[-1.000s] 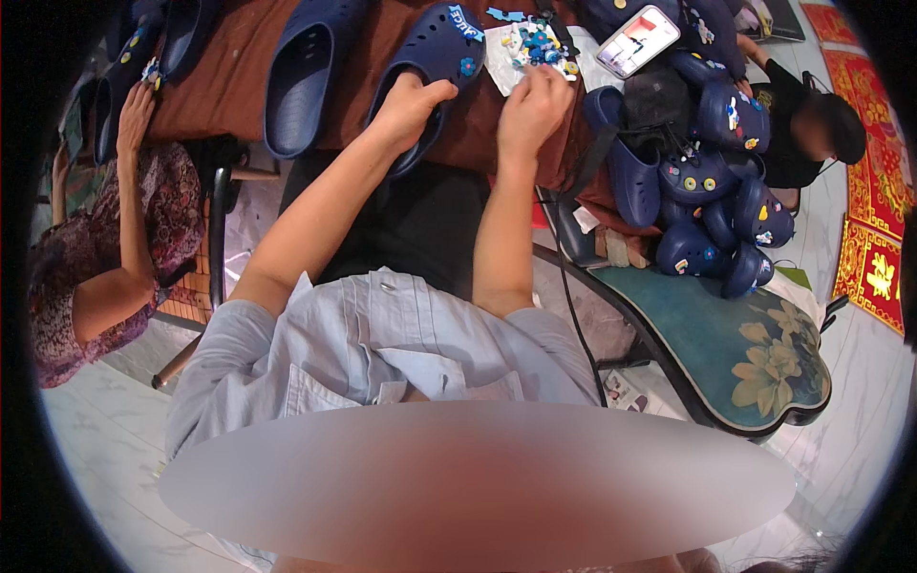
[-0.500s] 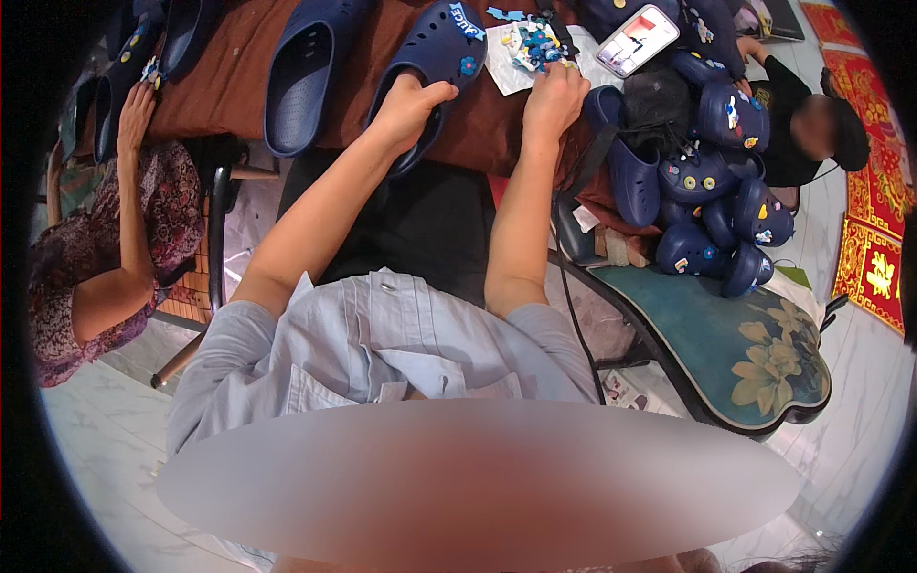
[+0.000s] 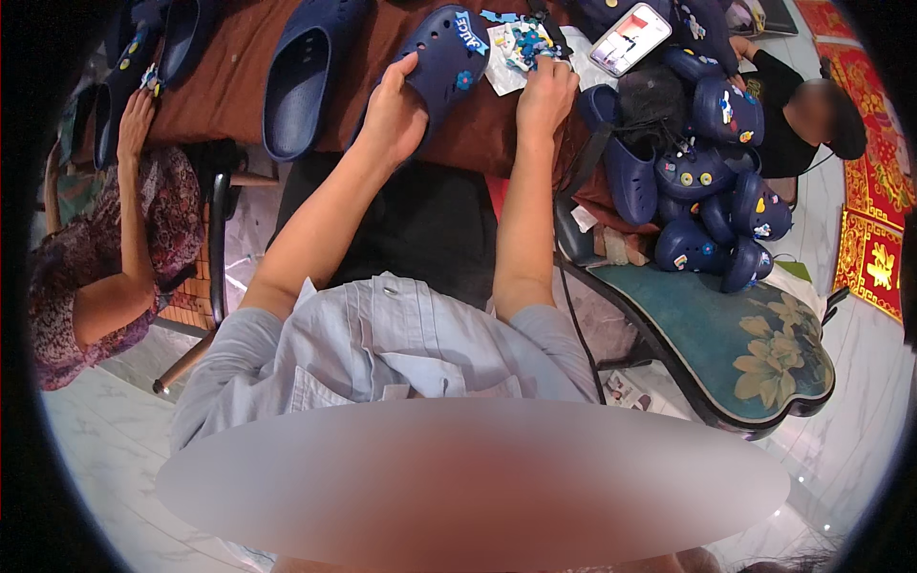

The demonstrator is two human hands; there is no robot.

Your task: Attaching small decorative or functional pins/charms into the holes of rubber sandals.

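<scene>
My left hand [image 3: 394, 119] is closed around the near part of a navy clog [image 3: 437, 67], with the thumb lying along its upper side. A light-blue banner-shaped charm [image 3: 470, 34] and a blue flower charm [image 3: 465, 79] are fixed on the clog's top. My right hand [image 3: 546, 100] reaches into a pile of small blue, white and yellow shoe charms [image 3: 523, 43] on a white sheet [image 3: 506, 78]. Its fingers are bent together at the pile's near edge; what they pinch is hidden. Left of the held clog lies another navy clog [image 3: 304, 100] without charms showing.
A brown cloth [image 3: 224, 95] covers the table. A phone [image 3: 630, 40] lies beyond the charms, and decorated clogs [image 3: 702, 172] are heaped at the right. A co-worker's hand [image 3: 137, 119] touches clogs at the left; another person [image 3: 812, 119] is at the right. A padded green chair [image 3: 707, 325] stands nearby.
My left hand has shifted its grip from the clog's opening to its side, and the clog has turned. My right hand has moved slightly left at the charms.
</scene>
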